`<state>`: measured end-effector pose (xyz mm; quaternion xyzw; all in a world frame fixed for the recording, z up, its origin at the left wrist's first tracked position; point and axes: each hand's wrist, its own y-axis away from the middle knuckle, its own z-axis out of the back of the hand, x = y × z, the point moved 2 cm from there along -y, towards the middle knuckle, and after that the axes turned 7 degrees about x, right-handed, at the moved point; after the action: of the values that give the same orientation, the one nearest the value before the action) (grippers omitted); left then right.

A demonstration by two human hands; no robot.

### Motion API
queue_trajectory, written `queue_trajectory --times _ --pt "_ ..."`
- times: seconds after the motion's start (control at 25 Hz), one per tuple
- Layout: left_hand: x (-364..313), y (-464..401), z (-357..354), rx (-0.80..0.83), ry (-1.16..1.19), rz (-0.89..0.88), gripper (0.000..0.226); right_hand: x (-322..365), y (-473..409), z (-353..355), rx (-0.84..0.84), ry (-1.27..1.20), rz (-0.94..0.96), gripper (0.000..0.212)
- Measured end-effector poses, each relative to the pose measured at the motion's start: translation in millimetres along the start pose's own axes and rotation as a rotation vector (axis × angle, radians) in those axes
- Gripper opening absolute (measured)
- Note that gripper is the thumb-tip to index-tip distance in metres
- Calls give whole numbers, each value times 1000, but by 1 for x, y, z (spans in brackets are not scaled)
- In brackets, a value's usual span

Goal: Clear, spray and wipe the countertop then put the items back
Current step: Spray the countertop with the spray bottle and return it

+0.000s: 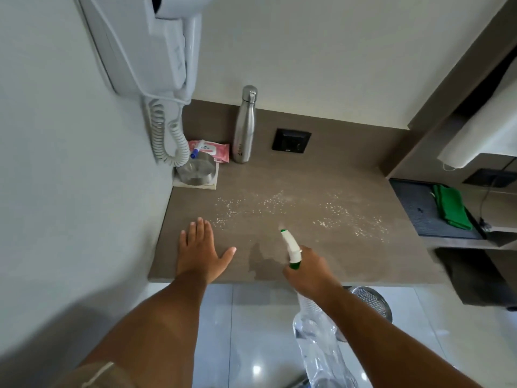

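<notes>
Brown stone-look countertop [321, 177], already speckled with white spray droplets [279, 204] across its middle, from about 9 o'clock to 3 o'clock of the slab. Spraying step judged under way. Clearing looks only partly done: four items grouped in the 11 o'clock corner rather than removed. Wiping not yet begun; droplets unsmeared, though a darker wet patch shows near the front edge at 6 o'clock. Putting items back also left to do.

Right hand [307, 271] at 5 o'clock of the counter, fingers clamped around the neck of the spray bottle [292, 247], white nozzle with green tip aimed toward 12 o'clock. Clear bottle body hanging below the counter edge, with clear liquid inside; level hard to judge. Left hand [202, 247] flat on the counter at 7 o'clock, fingers together, thumb spread apart, holding nothing.

At 11 o'clock: steel water bottle [245, 127] upright against the back wall, capped, contents hidden. Pink wipes pack [212, 149] lying flat just beside it, closed, with a blue-capped pen [197, 149] resting on top. Round steel tin [197, 170] in front, on a pale card, lid on, contents not visible.

Green cloth [450, 208] folded on a black tray [414, 200] at 3 o'clock, on a lower shelf apart from the counter; likely the wiper. Perforated steel bin [369, 301] on the floor at 5 o'clock, inside hidden.
</notes>
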<state>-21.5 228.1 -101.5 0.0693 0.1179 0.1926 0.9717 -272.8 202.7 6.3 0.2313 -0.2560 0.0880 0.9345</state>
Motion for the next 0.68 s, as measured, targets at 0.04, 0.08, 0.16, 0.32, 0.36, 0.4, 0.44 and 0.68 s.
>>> queue_trajectory --times 0.04,0.08,0.16,0.32,0.36,0.4,0.44,0.68 --pt "-1 0 1 -4 0 -1 108 -4 0 10 -56 1 -21 12" --pt "-1 0 1 -6 -1 -2 108 -9 0 19 -104 3 -43 14" --pt "-2 1 1 -18 -6 -6 108 -22 3 38 -153 7 -88 14" --pt "-3 0 2 -10 -20 -3 107 -46 6 68 -190 5 -165 7" --pt "-3 0 1 -3 -28 0 107 -50 7 74 -192 -4 -158 7" --pt "-3 0 1 9 -36 2 106 -53 8 79 -187 -8 -139 7" --pt "-3 1 1 24 -40 5 105 -56 9 83 -171 -10 -116 7" --pt "-15 -1 5 65 -53 99 103 -102 2 146 -131 -38 -105 17"
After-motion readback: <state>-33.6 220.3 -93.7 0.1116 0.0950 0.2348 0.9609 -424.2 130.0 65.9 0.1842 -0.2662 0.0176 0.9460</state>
